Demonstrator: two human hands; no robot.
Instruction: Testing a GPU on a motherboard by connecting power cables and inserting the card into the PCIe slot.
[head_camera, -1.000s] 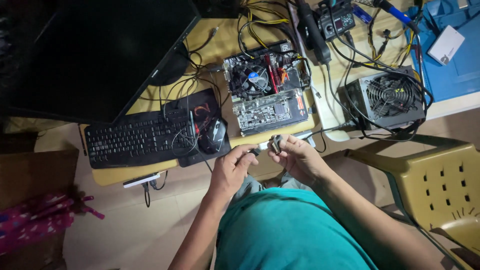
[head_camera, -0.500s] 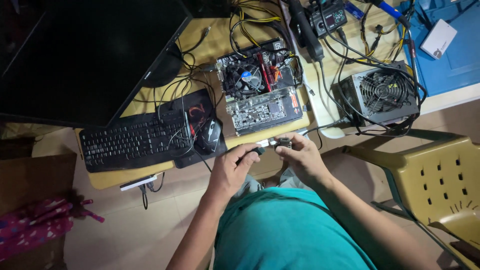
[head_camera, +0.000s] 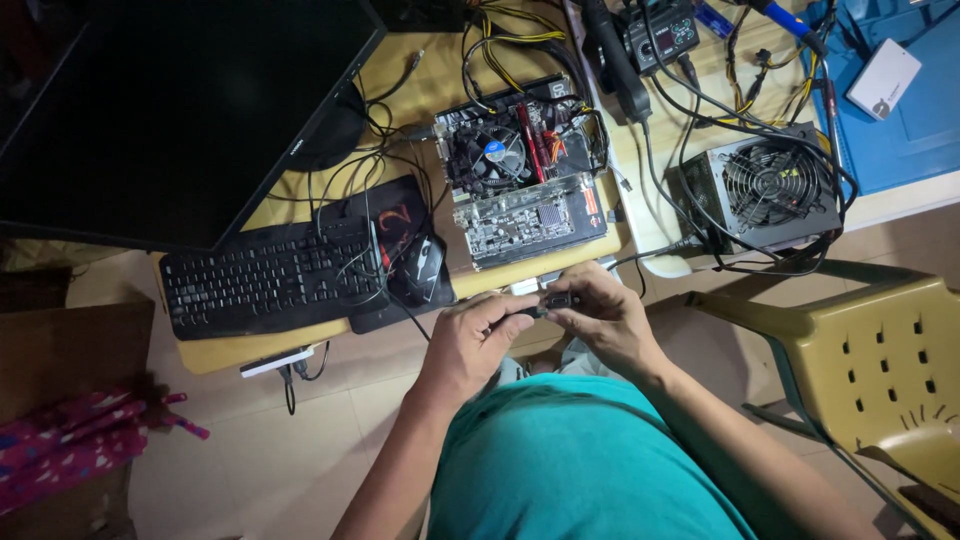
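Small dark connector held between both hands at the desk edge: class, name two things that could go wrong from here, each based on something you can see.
1. The small dark connector is pinched by the left hand and right hand off the desk's edge; if a grip slips, it may drop to the floor.
2. Loose cables trail toward the hands from the power supply; a tug might drag things on the desk.
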